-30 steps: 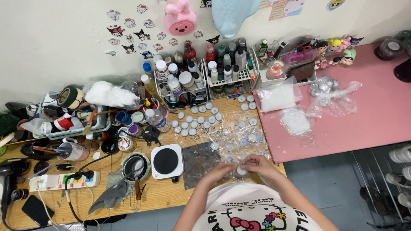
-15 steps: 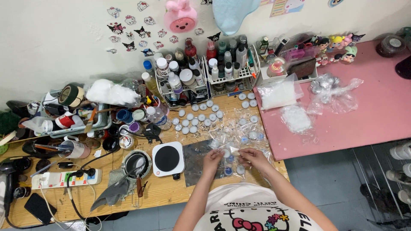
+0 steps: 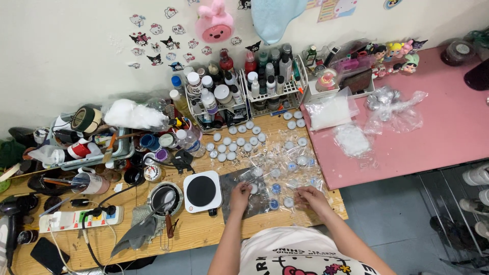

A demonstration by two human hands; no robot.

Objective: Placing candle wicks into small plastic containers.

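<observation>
— Hands first: where are they, from where you stand?

— Both low on the wooden bench [image 3: 214, 231], close to the body. The left hand [image 3: 239, 192] rests on a grey mat [image 3: 235, 189] beside the small white hotplate [image 3: 202, 191]. The right hand [image 3: 310, 196] sits further right, at the near edge of a crinkled clear plastic sheet [image 3: 290, 160].

— Pinching anything?

— The left fingers are curled together at a small round white cap [image 3: 253, 188]; it looks like a pinch, though the thing is too small to be sure. The right fingers are bent down onto the plastic, touching it; whether they grip something I cannot tell.

— And the little caps, which way do they lie from the hands?

— Mostly ahead, toward the wall. A few blue-centred ones, like this blue cap [image 3: 275, 188], sit right between the two hands. The loose scatter spreads forward and to the right over the plastic, and a tidier cluster of white caps [image 3: 232, 145] lies further off, just in front of the wire rack of bottles [image 3: 216, 99].

— Which hand is nearer the ones between?

— Roughly even; the left is slightly closer to the blue one. The far cluster lines up better with the left, and the scatter on the plastic favours the right.

— Any long axis to mind?

— None; they are round and lie flat.
</observation>
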